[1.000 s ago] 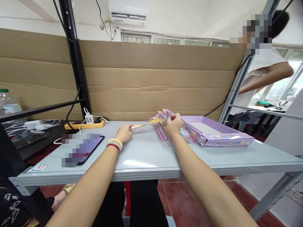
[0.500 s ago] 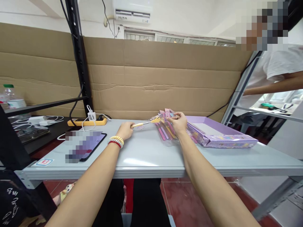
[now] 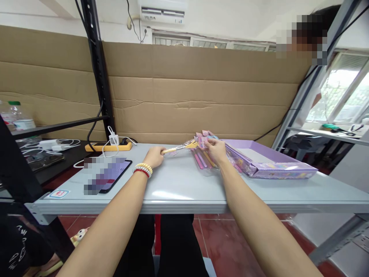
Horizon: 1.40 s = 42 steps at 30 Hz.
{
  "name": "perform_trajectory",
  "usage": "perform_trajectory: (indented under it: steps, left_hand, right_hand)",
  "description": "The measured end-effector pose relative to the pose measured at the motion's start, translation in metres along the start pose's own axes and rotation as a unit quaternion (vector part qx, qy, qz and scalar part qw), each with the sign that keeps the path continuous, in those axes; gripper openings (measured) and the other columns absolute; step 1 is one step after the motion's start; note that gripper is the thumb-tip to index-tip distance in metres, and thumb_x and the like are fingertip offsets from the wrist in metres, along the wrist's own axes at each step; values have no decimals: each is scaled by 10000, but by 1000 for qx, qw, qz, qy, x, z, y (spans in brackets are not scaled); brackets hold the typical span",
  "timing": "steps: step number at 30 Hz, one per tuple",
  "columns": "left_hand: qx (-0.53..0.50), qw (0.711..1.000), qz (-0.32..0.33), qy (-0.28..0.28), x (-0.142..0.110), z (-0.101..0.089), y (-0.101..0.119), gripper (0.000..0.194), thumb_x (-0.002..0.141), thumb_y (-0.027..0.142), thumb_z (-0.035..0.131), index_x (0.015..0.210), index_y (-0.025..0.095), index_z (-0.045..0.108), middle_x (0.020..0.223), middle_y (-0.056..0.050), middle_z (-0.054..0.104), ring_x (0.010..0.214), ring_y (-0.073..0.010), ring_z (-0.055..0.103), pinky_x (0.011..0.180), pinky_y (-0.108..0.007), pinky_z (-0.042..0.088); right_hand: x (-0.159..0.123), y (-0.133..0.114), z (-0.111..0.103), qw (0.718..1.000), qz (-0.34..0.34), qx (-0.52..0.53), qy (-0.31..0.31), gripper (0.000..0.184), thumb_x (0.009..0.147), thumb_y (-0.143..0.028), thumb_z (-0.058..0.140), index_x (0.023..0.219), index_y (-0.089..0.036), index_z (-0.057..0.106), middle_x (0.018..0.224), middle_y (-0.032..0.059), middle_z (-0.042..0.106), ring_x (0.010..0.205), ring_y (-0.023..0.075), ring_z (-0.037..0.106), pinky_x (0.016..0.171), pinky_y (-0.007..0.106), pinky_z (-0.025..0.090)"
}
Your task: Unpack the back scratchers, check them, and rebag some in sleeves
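Note:
My left hand (image 3: 154,157), with a beaded bracelet at the wrist, is closed round the handle of a yellow back scratcher (image 3: 177,149). Its metal shaft points right and its yellow claw end reaches the packets. Some clear plastic shows around it. Beside that claw end, my right hand (image 3: 216,151) pinches the pink header card of a clear packet (image 3: 203,143). Several such packets lie together below it, with pink, purple and yellow handles (image 3: 201,158) showing through the plastic. Part of the pile is hidden behind my right hand.
A purple open box (image 3: 282,169) stands right of the packets. On the left lie a phone (image 3: 117,177) and a yellow power strip (image 3: 123,147) with white cables. Cardboard (image 3: 187,92) closes off the back. Another person (image 3: 305,96) is behind the right shelf post.
Both hands keep their holds and have hardly moved. The view has shifted slightly, and the other person at the right has moved further behind the shelf post.

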<state>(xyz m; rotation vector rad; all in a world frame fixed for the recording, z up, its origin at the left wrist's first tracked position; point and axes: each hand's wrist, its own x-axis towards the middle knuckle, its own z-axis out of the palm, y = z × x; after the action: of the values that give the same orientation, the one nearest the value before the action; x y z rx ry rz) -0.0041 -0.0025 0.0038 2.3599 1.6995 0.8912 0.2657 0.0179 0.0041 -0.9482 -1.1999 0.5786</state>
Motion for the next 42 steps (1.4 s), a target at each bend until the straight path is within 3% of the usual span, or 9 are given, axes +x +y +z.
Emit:
perform_trajectory:
  steps: [4,9,12,20,25,31,35,39,42]
  left_hand:
    - [-6,1000,1,-7,-1,0,0,393,758,67,431,1030,183,690,966,-68,710,895,-202,606,780,-247,425]
    - [-19,1000,13,-4,-1,-1,0,382,754,69,425,1000,174,697,919,-70,708,848,-202,603,756,-252,423]
    - [-23,1000,16,-4,0,-1,0,374,756,78,425,992,172,699,887,-67,706,822,-197,599,740,-250,422]
    - [-46,998,36,-35,-1,-3,3,310,741,122,457,915,174,708,780,-25,688,726,-166,574,663,-239,405]
    - [-136,987,24,-80,1,-3,1,247,718,142,488,851,155,697,662,12,636,653,-142,552,627,-240,420]
    - [-391,913,-54,-105,2,12,13,121,742,130,571,858,117,606,782,-56,671,672,-133,610,666,-264,479]
    - [-440,891,-42,-104,0,20,22,208,761,114,609,960,116,550,766,-51,668,675,-125,620,665,-261,495]
    - [-494,858,-12,-140,0,23,22,291,753,204,674,1000,126,543,759,-38,661,662,-134,636,668,-286,522]
    - [-479,868,-15,-128,0,23,22,257,718,244,712,906,125,584,731,-35,655,665,-152,642,640,-288,527]
  right_hand:
    - [-5,-6,0,999,7,-24,39,298,509,-347,803,686,-152,664,659,59,654,595,215,628,589,391,557]
    - [-3,-8,1,997,10,64,-46,483,629,-534,688,937,-163,666,916,64,682,781,186,649,606,289,543]
    - [3,-1,1,992,39,106,-59,496,648,-593,637,882,-156,669,895,67,680,771,183,645,593,292,544]
    - [4,5,-3,999,17,-2,31,345,609,-455,718,751,-146,657,641,40,640,468,150,566,479,310,503]
    - [4,-5,-2,995,17,64,72,389,593,-505,733,737,-178,578,622,19,626,460,132,549,411,263,463]
    - [-25,-16,26,990,39,18,-131,499,619,-553,715,892,-170,550,719,44,671,467,116,570,339,189,332]
    - [-53,-14,58,943,24,-67,-325,520,586,-363,781,1002,-152,551,632,-3,656,489,122,578,436,211,427]
    - [-60,-10,68,933,50,-71,-350,431,593,-279,768,937,-141,547,652,2,665,462,109,569,466,228,460]
    - [-55,-11,63,929,64,-86,-355,377,610,-285,758,888,-133,554,533,-23,607,397,96,536,389,190,383]
